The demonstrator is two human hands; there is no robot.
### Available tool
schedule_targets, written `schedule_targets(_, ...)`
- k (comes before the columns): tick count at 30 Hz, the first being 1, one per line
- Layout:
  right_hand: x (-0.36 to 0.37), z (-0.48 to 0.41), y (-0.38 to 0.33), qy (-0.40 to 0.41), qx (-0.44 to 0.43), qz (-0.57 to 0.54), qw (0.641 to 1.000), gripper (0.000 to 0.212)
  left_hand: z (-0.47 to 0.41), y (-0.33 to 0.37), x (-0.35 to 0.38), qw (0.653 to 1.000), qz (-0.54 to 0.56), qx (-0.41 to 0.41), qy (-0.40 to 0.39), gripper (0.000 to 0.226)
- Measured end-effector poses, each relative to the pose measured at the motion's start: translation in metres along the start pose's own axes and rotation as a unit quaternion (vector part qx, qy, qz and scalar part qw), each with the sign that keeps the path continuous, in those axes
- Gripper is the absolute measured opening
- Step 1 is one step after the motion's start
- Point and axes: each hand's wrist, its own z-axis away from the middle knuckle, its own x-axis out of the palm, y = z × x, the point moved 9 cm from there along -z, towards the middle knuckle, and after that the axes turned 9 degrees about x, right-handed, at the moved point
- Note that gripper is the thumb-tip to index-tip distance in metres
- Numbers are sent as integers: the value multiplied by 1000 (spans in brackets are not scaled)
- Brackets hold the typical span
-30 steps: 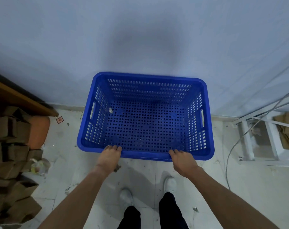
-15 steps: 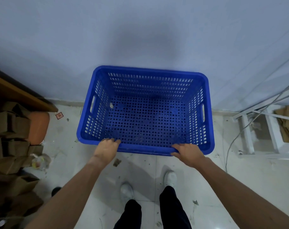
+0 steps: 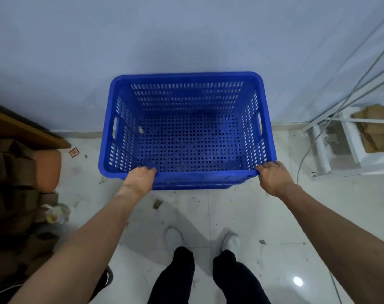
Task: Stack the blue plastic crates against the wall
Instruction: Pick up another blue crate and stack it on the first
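Note:
A blue perforated plastic crate (image 3: 266, 132) stands in front of me with its far side against the pale wall (image 3: 186, 40). A second blue rim shows just under its near edge, so it seems to sit on another crate. My left hand (image 3: 140, 178) grips the near rim left of centre. My right hand (image 3: 273, 175) grips the near right corner of the rim. A small pale scrap (image 3: 140, 129) lies inside the crate at the left.
Crumpled cardboard boxes (image 3: 13, 194) and an orange cushion (image 3: 47, 170) pile up at the left under a wooden board (image 3: 22, 128). A white metal frame (image 3: 331, 148) with cables and cardboard stands at the right. My feet (image 3: 173, 236) are on the littered white tile floor.
My right hand has slid along the near rim to the right corner. The crate's far side now sits squarer to the wall. My left hand keeps its grip.

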Motion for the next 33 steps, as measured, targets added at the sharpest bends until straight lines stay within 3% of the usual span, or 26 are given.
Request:
schedule_targets(7,-3,3,5,-19,-48,0,999,43,8,16,-16,999,7,-17,29,40)
schedule_targets(12,-8,2,6,-17,-79,12,997,51,13,-8,-5,997,-19,-72,7,47)
schedule_targets(16,-9,-2,13,4,-93,21,995,53,3,-12,-3,996,-74,-50,3,42)
schedule_targets(25,-5,2,-10,84,-25,-10,996,42,13,-9,-2,993,-87,-35,73,42)
schedule_targets(28,-6,4,-39,80,-30,-87,993,40,12,-20,0,992,-83,-31,88,36)
schedule_targets(33,5,4,-48,57,-17,-112,992,46,16,-24,9,989,-44,-61,126,32)
